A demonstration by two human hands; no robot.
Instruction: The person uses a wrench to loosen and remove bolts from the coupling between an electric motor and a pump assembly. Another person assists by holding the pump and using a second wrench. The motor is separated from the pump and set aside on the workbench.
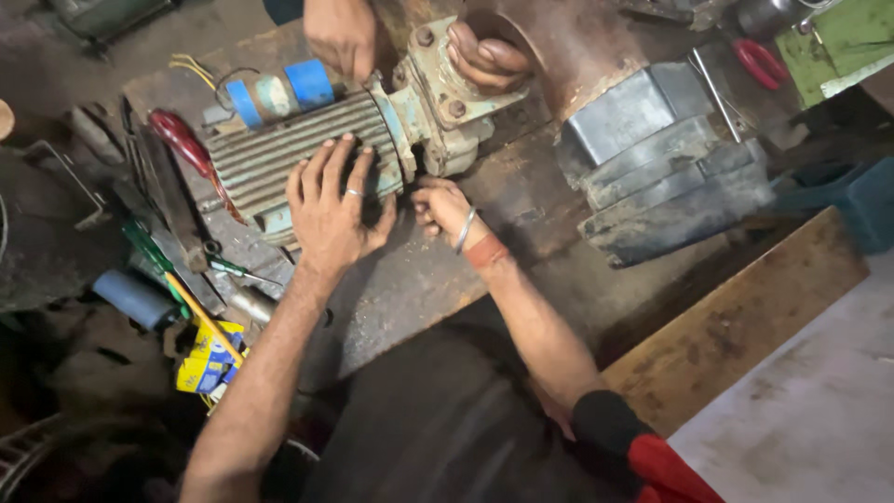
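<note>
The electric motor [307, 149] lies on its side, its grey ribbed housing directly under the left hand [331, 210]. Its pale green end flange [447, 88] sits just above the right hand [445, 210]. A blue-banded capacitor [275, 93] rests beyond the left hand's fingertips.

small box [209, 359] | yellow-blue carton | lower left, beside bench

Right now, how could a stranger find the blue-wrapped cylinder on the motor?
Start at the grey ribbed metal motor lying on the dark workbench, under the person's left hand. On its far side sits a short pale cylinder with two blue bands. Only it is blue-banded and trails yellow wires.
</note>
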